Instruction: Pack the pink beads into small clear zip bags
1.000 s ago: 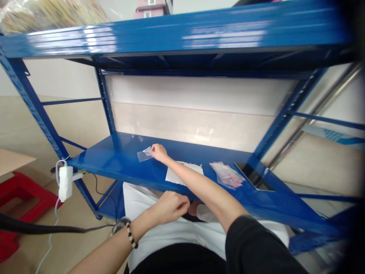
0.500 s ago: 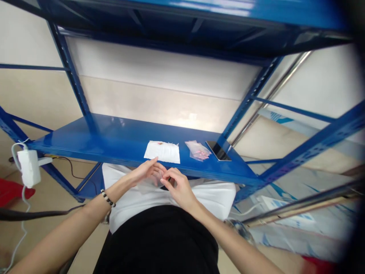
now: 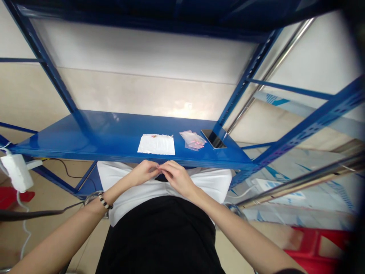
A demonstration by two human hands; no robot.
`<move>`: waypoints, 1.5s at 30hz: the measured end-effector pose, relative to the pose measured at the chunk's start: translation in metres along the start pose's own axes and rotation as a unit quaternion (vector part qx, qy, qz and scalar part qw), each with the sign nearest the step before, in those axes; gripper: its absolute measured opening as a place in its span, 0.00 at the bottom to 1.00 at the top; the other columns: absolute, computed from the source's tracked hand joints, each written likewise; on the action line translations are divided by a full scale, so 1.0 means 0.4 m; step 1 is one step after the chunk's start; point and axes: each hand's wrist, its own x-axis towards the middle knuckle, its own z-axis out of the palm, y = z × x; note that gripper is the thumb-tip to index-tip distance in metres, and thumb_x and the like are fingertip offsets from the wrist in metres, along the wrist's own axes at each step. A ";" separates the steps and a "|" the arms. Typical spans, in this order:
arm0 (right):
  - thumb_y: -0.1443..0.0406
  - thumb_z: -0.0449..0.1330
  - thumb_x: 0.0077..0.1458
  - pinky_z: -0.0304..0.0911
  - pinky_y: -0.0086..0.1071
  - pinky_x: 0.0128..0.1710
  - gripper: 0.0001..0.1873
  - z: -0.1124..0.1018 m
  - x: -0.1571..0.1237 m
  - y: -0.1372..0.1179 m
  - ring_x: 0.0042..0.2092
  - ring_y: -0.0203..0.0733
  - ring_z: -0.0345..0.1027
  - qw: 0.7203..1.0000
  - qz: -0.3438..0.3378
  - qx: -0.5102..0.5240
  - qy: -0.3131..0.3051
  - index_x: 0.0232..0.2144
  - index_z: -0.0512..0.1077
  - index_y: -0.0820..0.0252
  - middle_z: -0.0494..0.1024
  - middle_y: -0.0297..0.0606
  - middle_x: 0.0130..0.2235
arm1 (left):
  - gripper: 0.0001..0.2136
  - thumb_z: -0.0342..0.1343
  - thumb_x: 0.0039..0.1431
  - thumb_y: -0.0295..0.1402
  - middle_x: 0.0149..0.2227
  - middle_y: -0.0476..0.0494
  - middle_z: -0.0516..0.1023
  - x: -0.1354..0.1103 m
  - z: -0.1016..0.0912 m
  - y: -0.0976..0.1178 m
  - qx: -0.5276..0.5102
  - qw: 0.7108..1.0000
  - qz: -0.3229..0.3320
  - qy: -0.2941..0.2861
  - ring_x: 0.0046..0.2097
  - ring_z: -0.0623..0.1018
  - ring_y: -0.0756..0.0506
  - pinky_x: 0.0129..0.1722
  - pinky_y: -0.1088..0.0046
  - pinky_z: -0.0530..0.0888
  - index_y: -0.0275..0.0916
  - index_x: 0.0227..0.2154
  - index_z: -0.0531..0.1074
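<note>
My left hand (image 3: pixel 144 173) and my right hand (image 3: pixel 178 178) meet fingertip to fingertip just below the front edge of the blue shelf (image 3: pixel 85 133), above my lap. Both hands are closed in a pinch on a small clear bag (image 3: pixel 158 174), which barely shows between the fingers. A beaded bracelet (image 3: pixel 103 201) is on my left wrist. On the shelf just beyond my hands lies a white sheet of paper (image 3: pixel 156 144) with a small reddish bit on its far edge.
Right of the paper lie a pile of small clear bags with pink contents (image 3: pixel 192 140) and a dark phone (image 3: pixel 213 138). A white power adapter (image 3: pixel 15 173) hangs at the shelf's left end. Blue uprights flank the shelf. A red stool (image 3: pixel 313 243) stands at the lower right.
My right hand took a small clear bag from the left of the shelf and drew it back to my left hand at my lap. The view swung down and right.
</note>
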 end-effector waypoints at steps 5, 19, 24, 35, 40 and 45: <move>0.71 0.49 0.63 0.66 0.41 0.51 0.18 0.002 0.000 -0.002 0.50 0.44 0.69 1.000 -0.005 0.003 -0.002 0.51 0.71 0.55 0.75 0.43 0.48 | 0.11 0.48 0.65 0.35 0.33 0.44 0.77 -0.010 0.010 0.012 0.175 0.983 0.011 0.047 0.37 0.76 0.44 0.37 0.74 0.67 0.39 0.35 0.74; 0.73 0.53 0.59 0.66 0.34 0.46 0.12 -0.006 -0.008 -0.026 0.46 0.43 0.72 0.994 -0.001 -0.053 -0.098 0.41 0.72 0.58 0.78 0.40 0.42 | 0.14 0.46 0.66 0.32 0.45 0.40 0.77 -0.016 0.031 0.013 0.216 0.973 0.084 0.016 0.45 0.76 0.41 0.46 0.66 0.68 0.39 0.50 0.69; 0.72 0.56 0.57 0.66 0.35 0.49 0.13 -0.015 -0.009 -0.034 0.50 0.45 0.70 0.988 -0.002 -0.066 -0.137 0.45 0.69 0.58 0.75 0.42 0.47 | 0.15 0.46 0.66 0.31 0.48 0.37 0.76 -0.016 0.036 0.005 0.255 0.961 0.108 0.009 0.47 0.75 0.40 0.48 0.63 0.69 0.36 0.53 0.67; 0.69 0.58 0.56 0.66 0.42 0.49 0.10 0.011 -0.033 -0.031 0.48 0.51 0.71 0.976 0.007 -0.128 -0.178 0.43 0.69 0.65 0.76 0.50 0.45 | 0.16 0.46 0.66 0.30 0.49 0.31 0.75 -0.019 0.054 0.009 0.336 0.925 0.180 -0.013 0.52 0.74 0.37 0.54 0.56 0.66 0.32 0.54 0.66; 0.69 0.57 0.57 0.64 0.43 0.50 0.09 0.016 -0.038 -0.035 0.47 0.51 0.71 0.960 0.001 -0.179 -0.214 0.41 0.69 0.68 0.76 0.52 0.43 | 0.15 0.44 0.67 0.28 0.48 0.31 0.76 -0.019 0.066 -0.003 0.342 0.914 0.217 -0.005 0.51 0.74 0.38 0.51 0.58 0.70 0.31 0.52 0.67; 0.72 0.52 0.60 0.55 0.45 0.59 0.14 0.028 -0.046 -0.035 0.54 0.50 0.65 0.946 -0.040 -0.227 -0.228 0.48 0.67 0.68 0.74 0.52 0.48 | 0.14 0.45 0.65 0.28 0.50 0.34 0.75 -0.011 0.059 0.001 0.334 0.914 0.229 -0.009 0.52 0.73 0.39 0.52 0.60 0.70 0.34 0.52 0.66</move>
